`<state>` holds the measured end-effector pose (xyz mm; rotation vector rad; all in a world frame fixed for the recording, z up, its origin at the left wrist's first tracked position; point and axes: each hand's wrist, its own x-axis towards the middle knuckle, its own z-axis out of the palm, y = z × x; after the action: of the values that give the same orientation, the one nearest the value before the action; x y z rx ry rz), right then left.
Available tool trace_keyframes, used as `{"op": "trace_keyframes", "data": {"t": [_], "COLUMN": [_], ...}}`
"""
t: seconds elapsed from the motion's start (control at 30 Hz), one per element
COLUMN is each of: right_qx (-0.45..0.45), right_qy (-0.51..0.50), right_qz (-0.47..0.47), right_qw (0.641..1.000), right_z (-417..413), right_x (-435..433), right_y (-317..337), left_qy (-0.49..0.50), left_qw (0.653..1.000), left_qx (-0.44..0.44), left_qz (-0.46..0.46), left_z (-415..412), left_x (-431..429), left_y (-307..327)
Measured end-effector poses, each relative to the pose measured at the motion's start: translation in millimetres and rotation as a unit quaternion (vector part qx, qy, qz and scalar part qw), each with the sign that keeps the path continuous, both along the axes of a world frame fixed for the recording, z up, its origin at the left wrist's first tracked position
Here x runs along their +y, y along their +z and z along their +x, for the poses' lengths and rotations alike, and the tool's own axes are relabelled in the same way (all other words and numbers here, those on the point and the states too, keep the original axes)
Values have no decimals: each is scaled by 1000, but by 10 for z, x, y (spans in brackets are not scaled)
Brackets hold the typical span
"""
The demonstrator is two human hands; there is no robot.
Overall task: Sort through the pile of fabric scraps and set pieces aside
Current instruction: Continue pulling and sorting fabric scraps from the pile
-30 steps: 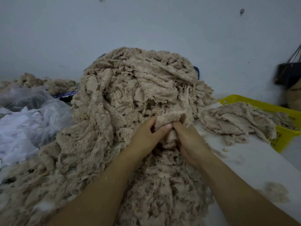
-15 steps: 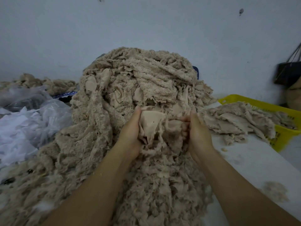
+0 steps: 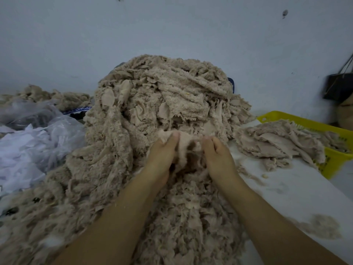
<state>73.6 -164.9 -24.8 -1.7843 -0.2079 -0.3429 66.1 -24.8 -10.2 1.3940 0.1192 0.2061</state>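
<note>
Seen from the head camera, looking forward and down, a tall pile of fabric scraps [image 3: 152, 115], beige and fuzzy with frayed edges, filled the middle of the scene and spilled down toward the viewer across a white tabletop [image 3: 286, 188]. At the front face of the pile, two bare forearms reached in side by side. The left hand [image 3: 162, 152] had its fingers curled and pinched one side of a single scrap [image 3: 183, 139]. The right hand [image 3: 217, 153], just beside it, was likewise curled and pinched the other side, so the piece was bunched between them against the pile. To the right of the pile, a much smaller, flatter stack of set-aside pieces [image 3: 277, 142] lay partly on the tabletop and partly over the rim of a yellow basket [image 3: 305, 123]. To the left of the pile sat clear plastic bags [image 3: 38, 146] holding white material, and behind those another low heap of beige scraps [image 3: 47, 96]. A tuft of lint [image 3: 321, 226] lay on the tabletop, near and to the right of the pile. Judging from the sizes, sorting was at an early stage: only a modest stack had been put aside, while most of the scraps remained in the pile unsorted.
</note>
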Motion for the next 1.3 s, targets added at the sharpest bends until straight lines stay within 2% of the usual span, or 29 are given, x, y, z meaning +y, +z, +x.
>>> {"op": "trace_keyframes", "data": {"t": [0.13, 0.2, 0.23, 0.3, 0.37, 0.43, 0.5, 0.6, 0.7, 0.8, 0.87, 0.93, 0.97, 1.03, 1.1, 1.13, 1.23, 1.3], "right_qx": [44, 52, 48, 29, -1, -18, -16, 4, 37, 83, 127, 166, 170, 160, 143, 140, 141, 133], "right_qy": [-34, -18, -1, 51, 99, 108, 87, 86, 126, 171, 204, 218, 215, 196, 175, 168, 148, 148], "right_qz": [132, 98, 61, 8, -36, -70, -84, -59, -22, -27, 62, 204, 263, 350, 376, 374, 375, 386], "right_qw": [990, 994, 997, 998, 994, 991, 993, 995, 991, 982, 969, 940, 925, 902, 899, 901, 904, 901], "right_z": [19, 20, 16, -4, -28, -53, -63, -51, -80, -113, -110, -91, -77, -35, -13, -13, 3, 6], "right_x": [-154, -201, -188, -99, 2, 75, 93, 55, 38, 44, 69, 66, 53, -3, -50, -59, -66, -57], "right_y": [56, 41, 29, 19, -15, -39, -45, -28, 11, 19, 34, 74, 103, 130, 139, 139, 113, 117], "left_qy": [50, 13, -14, -46, -57, -81, -103, -122, -108, -102, -96, -92, -90, -92, -81, -64, -39, -64], "left_qw": [968, 941, 935, 954, 979, 989, 990, 988, 984, 974, 966, 972, 982, 994, 980, 975, 977, 981], "left_qx": [35, 22, 15, -13, -43, -70, -72, -47, -42, -37, -32, -53, -63, -59, -56, -58, -57, -54], "left_qz": [-245, -338, -354, -296, -189, -100, -62, -82, -138, -201, -239, -209, -152, 29, 173, 204, 202, 177], "left_z": [64, 38, 13, -10, -43, -108, -153, -180, -161, -125, -89, -56, -51, -59, -42, -38, -5, -13], "left_x": [256, 270, 231, 143, 62, -15, -69, -99, -52, -6, 17, 27, 27, -5, -16, -25, -28, 1], "left_y": [109, 139, 152, 139, 123, 128, 129, 166, 201, 214, 207, 177, 156, 118, 20, -2, -25, -8]}}
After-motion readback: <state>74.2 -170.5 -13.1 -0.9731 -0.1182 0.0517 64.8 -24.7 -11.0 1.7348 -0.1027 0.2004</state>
